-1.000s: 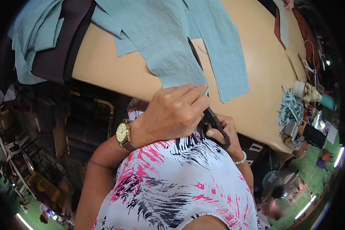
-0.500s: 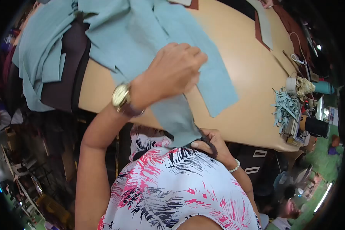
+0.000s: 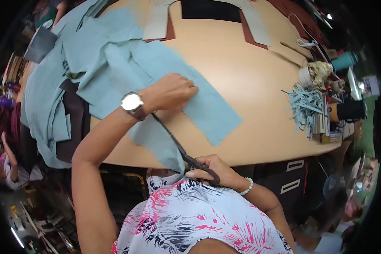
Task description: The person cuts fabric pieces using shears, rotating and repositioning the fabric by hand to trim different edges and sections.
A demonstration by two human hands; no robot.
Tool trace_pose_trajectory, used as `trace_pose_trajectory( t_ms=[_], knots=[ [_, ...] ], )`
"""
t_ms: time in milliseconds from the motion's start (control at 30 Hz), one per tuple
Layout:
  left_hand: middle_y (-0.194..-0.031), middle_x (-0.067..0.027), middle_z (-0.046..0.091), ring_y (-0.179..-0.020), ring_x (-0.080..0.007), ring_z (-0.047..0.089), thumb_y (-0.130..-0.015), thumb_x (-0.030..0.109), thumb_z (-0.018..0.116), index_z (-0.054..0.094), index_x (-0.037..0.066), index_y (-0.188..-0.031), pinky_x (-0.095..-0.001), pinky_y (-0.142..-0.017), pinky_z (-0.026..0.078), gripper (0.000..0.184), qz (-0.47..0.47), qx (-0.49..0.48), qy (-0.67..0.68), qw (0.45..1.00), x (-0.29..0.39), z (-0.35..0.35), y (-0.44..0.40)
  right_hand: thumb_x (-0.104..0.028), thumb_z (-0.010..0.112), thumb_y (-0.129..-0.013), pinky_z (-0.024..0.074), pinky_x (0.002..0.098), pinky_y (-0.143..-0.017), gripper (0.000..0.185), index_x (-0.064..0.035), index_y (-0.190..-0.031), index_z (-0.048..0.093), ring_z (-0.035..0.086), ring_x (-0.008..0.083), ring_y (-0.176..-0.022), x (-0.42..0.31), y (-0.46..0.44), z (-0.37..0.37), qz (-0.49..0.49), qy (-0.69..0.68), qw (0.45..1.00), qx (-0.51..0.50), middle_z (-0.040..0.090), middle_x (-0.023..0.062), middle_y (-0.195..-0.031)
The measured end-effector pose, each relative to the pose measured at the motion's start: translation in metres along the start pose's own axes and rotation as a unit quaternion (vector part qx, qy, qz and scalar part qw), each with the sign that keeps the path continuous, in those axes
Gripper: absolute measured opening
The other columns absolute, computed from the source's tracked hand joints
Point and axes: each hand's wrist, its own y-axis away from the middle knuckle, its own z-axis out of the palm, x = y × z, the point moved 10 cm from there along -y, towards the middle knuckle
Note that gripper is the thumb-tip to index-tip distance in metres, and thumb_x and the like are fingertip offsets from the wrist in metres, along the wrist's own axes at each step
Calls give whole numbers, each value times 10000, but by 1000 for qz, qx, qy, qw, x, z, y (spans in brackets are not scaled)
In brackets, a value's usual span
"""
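Note:
Dark scissors (image 3: 180,149) are gripped at the handles by my right hand (image 3: 219,170), by the table's front edge. Their long blades point up and left, with the tips close to my left wrist. My left hand (image 3: 170,93), wearing a watch, is closed on the teal cloth (image 3: 114,67); its fingertips are hidden underneath. A strip of this cloth hangs over the table edge beside the scissors, touching the front of my patterned top. Another flat panel of the cloth (image 3: 213,120) lies to the right of my left hand.
Grey and brown pieces (image 3: 258,31) lie at the table's far side, near a black piece (image 3: 211,10). Teal scraps (image 3: 305,106), a roll (image 3: 305,77) and a black container (image 3: 352,111) stand at right. A grey box (image 3: 40,44) and other people are at left.
The view has swung, showing more of the far table. My left hand has moved from beside the scissors, up and left over the cloth. My right hand still grips the scissors.

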Motion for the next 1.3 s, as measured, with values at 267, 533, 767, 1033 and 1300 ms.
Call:
trace_pose_trajectory(
  t_ms=[267, 533, 767, 1033, 1300],
  knots=[
    [-931, -100, 580, -699, -212, 584, -676, 127, 608, 547, -13, -1033, -301, -595, 489, 389, 160, 71, -145, 974, 42, 5, 8, -268, 664, -811, 285, 187, -384, 271, -22, -743, 572, 410, 18, -411, -12, 3, 0, 6, -6, 998, -54, 489, -41, -542],
    [-925, -104, 581, -685, -152, 577, -718, 112, 540, 510, -22, -1092, -252, -613, 493, 399, 182, 20, -32, 983, 35, -16, 5, -325, 668, -799, 307, 178, -368, 324, -26, -724, 569, 429, 20, -395, -13, 1, -4, -33, -29, 998, -51, 468, -41, -497],
    [-872, -87, 570, -686, -167, 576, -709, 118, 552, 529, -20, -1067, -260, -653, 488, 384, 246, 38, -171, 953, 43, 10, 6, -326, 662, -803, 320, 177, -371, 330, -21, -718, 568, 439, 24, -396, -17, -1, -3, -39, -24, 997, -57, 474, -36, -498],
    [-957, -88, 530, -825, -240, 541, -698, 182, 650, 530, 35, -1051, -333, -742, 460, 401, 169, 36, 50, 984, 33, -18, 7, -341, 660, -803, 332, 170, -374, 344, -28, -701, 563, 435, 22, -396, -17, 0, -3, -29, -27, 998, -49, 455, -45, -487],
    [-989, -67, 491, -890, -238, 499, -794, 224, 602, 501, 82, -859, -346, -705, 430, 186, 129, 60, 113, 983, 16, 11, -4, -325, 662, -804, 331, 163, -378, 318, -36, -722, 557, 430, 16, -404, -19, 3, -1, -5, -34, 998, -56, 464, -52, -514]
  ],
)
